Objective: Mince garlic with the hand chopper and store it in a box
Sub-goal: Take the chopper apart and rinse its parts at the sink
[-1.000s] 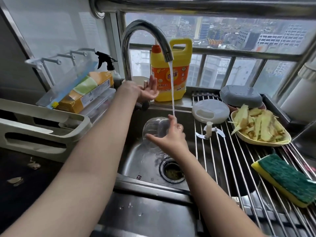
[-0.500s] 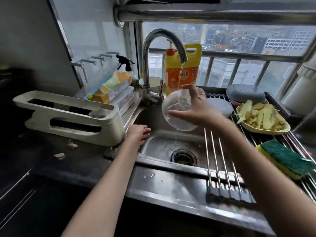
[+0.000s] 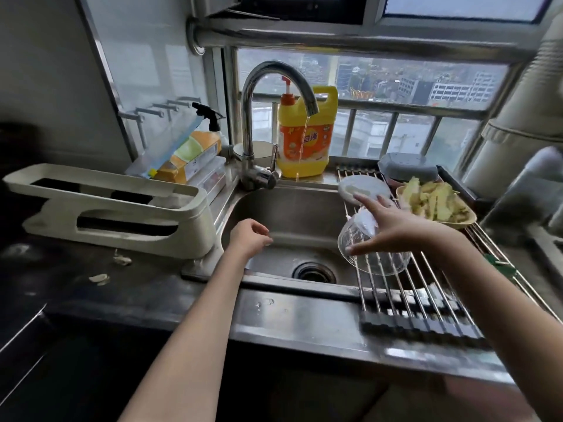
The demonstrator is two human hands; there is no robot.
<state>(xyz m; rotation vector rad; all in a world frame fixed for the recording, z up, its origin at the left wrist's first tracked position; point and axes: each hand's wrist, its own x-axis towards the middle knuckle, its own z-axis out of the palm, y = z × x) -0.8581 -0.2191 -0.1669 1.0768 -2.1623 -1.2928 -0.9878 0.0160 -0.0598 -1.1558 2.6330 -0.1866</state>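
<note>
From the head camera, the right hand [image 3: 393,226] has its grip spread over the clear chopper bowl [image 3: 373,249], fingers fanned wide across the bowl's upturned base and thumb low on its near side; whether the fingers clasp the bowl or only rest on it cannot be told. The bowl is tilted, mouth downward, over the wire drying rack [image 3: 426,303] at the right edge of the sink [image 3: 292,217]. Just beyond the grip lies the white chopper lid [image 3: 362,187] on the rack, and past that to the right a yellow dish of peelings [image 3: 435,205]. Left of the grip, across the basin, the left hand [image 3: 248,239] hovers with fingers loosely curled, holding nothing. Farther back, the tap [image 3: 274,86] lets a thin stream fall before the yellow detergent bottle [image 3: 304,138]. On the dark desk [image 3: 61,278] far left lie garlic cloves [image 3: 99,278].
</note>
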